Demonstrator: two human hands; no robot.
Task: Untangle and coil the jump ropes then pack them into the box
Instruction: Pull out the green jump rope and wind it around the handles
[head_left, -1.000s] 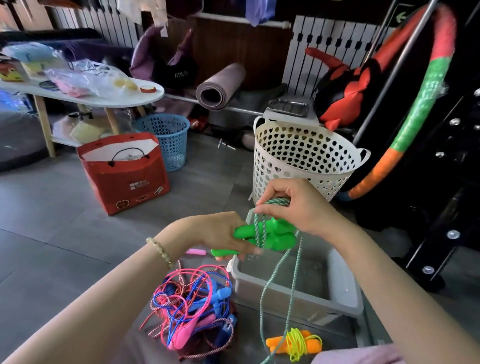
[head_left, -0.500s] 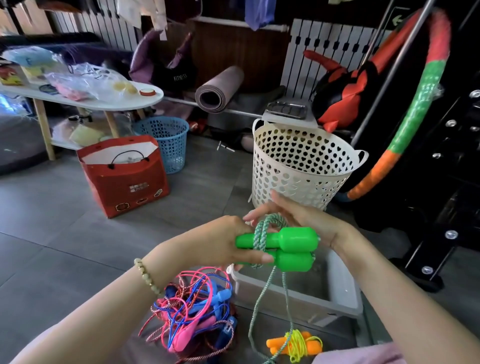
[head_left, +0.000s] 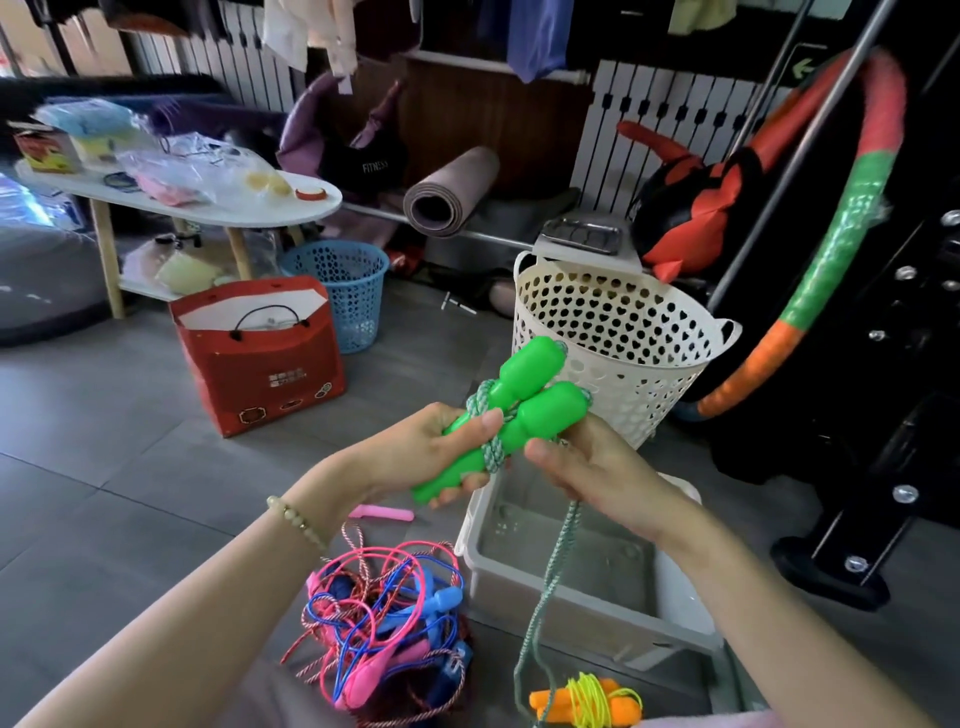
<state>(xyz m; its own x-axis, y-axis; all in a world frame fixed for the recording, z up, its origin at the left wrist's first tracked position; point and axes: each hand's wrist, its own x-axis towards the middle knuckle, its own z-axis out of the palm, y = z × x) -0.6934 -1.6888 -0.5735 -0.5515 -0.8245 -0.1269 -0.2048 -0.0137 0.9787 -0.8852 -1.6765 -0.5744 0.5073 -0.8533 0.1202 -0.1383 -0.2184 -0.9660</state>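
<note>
From my remote seat I look down on a grey floor (head_left: 104, 415). A white basket (head_left: 613, 353) with heart-shaped holes stands on it, toward the far right. Just in front of the basket sits the pale box (head_left: 571, 618), open-topped, with nothing I can make out inside. To the left of the box, almost touching its near left corner, lies a tangle (head_left: 384, 623) of pink, blue and twisted red-white ropes with pink and blue handles caught in it. Above the box's far left corner, my left grip (head_left: 431, 447) is wrapped round the lower part of two green handles (head_left: 524, 410). They are held side by side, tilted up toward the basket, with my thumb pressing the turns wound about their middle. My right grip (head_left: 597, 467) is closed on the green-white cord (head_left: 556, 571) just beside the handles, its fingers mostly hidden behind them. From there the cord hangs slack past the front of the box. Near the box's front right, an orange rope (head_left: 587, 701) lies bundled, yellow cord wound round its handles. A lone pink handle (head_left: 382, 513) lies on the floor below my left wrist.
</note>
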